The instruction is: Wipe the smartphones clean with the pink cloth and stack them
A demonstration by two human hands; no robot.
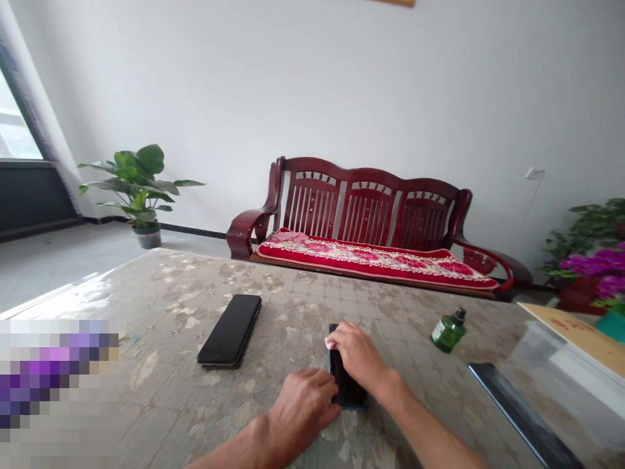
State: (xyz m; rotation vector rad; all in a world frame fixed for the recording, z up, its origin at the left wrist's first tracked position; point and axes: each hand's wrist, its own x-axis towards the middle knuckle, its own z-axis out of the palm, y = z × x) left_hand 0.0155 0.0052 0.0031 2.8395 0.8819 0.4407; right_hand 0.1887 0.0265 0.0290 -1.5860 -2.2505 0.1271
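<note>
A dark smartphone (347, 385) lies in front of me on the table, its length pointing away from me. My right hand (355, 352) reaches over its far end with curled fingers, the thumb at the left edge. Against the near left edge, my left hand (306, 402) has its fingers bent and pressed to the phone's side. Both hands partly cover the phone. Further left, a second, larger black smartphone (231, 331) rests screen up, apart from my hands.
The table (161, 293) has a patterned cover. To the right stand a small green bottle (448, 332) with a black top, a long dark flat bar (522, 413) and a box (581, 348). Beyond the table is a wooden bench (366, 202); a potted plant (146, 236) stands left.
</note>
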